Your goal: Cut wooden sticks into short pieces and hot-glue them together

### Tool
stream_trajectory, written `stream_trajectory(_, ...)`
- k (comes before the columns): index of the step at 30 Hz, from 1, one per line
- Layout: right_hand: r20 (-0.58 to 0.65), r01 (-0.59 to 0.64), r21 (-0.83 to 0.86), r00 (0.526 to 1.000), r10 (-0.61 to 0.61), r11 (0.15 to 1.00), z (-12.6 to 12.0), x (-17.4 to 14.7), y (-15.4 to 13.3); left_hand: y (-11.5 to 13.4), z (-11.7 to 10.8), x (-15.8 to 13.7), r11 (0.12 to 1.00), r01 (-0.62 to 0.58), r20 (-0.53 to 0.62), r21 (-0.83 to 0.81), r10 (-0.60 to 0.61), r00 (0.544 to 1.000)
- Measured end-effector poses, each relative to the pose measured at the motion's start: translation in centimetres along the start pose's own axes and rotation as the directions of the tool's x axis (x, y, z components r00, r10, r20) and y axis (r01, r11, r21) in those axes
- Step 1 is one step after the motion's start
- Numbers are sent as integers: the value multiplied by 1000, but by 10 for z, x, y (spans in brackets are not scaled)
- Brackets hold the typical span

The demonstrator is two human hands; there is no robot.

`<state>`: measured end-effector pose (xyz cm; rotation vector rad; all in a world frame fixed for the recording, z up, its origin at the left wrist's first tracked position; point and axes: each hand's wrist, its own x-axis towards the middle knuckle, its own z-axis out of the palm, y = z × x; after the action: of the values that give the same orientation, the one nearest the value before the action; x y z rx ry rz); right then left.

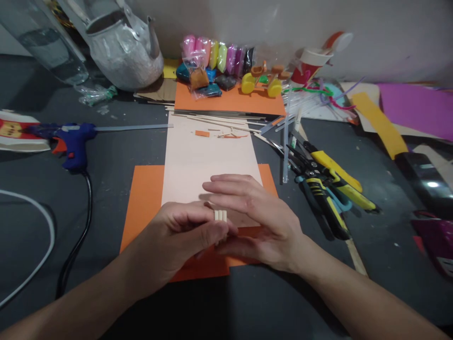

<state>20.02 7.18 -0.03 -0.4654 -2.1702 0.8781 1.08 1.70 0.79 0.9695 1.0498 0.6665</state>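
My left hand (194,230) is closed around a small block of short pale wooden sticks (220,216) set side by side. Its thumb presses on the front of the block, and most of the piece is hidden by the fingers. My right hand (260,217) is spread beside it, fingers stretched out over the block and thumb below. Whether that thumb touches the block I cannot tell. Under both hands lie a pale sheet (208,156) and orange sheets (141,203). Small orange and wooden scraps (202,134) sit on the pale sheet.
On the left lies a blue glue gun (76,144) with a black cord. A dented metal kettle (123,52) stands behind it. Yellow-black pliers (327,189) lie to the right, near thin wooden sticks (219,116). Wrapped coloured clay packs (221,59) and a red-white cup (311,63) are at the back.
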Motion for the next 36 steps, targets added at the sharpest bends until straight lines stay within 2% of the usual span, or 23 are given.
stream_trajectory(4,2,41,19,999,-41,999,0,-1,3,2,0,0,999,-8,-1,43,8,1000)
stream_trajectory(10,4,105,-77,994,-105,991,-2,-2,8,4,2,2,992,-90,-12,91,91,996)
stream_trajectory(13,17,123,-126,992,-122,984,-3,-3,9,0,2,3,999,-42,-1,29,42,999)
stream_trajectory(17,32,108,-176,994,-104,978,-4,-3,8,-5,1,4,988,63,33,-140,-59,998)
stream_trajectory(23,105,49,-44,993,-44,998,-6,0,4,-3,0,6,932,114,64,-343,-98,993)
stream_trajectory(26,95,35,-16,995,-33,999,-6,-1,5,-3,0,7,895,138,86,-425,-112,990)
stream_trajectory(32,60,39,15,997,-40,999,-2,-1,5,-5,1,7,903,113,110,-416,-73,991)
stream_trajectory(36,48,11,9,999,-11,1000,0,0,1,-8,2,7,936,54,57,-348,-36,998)
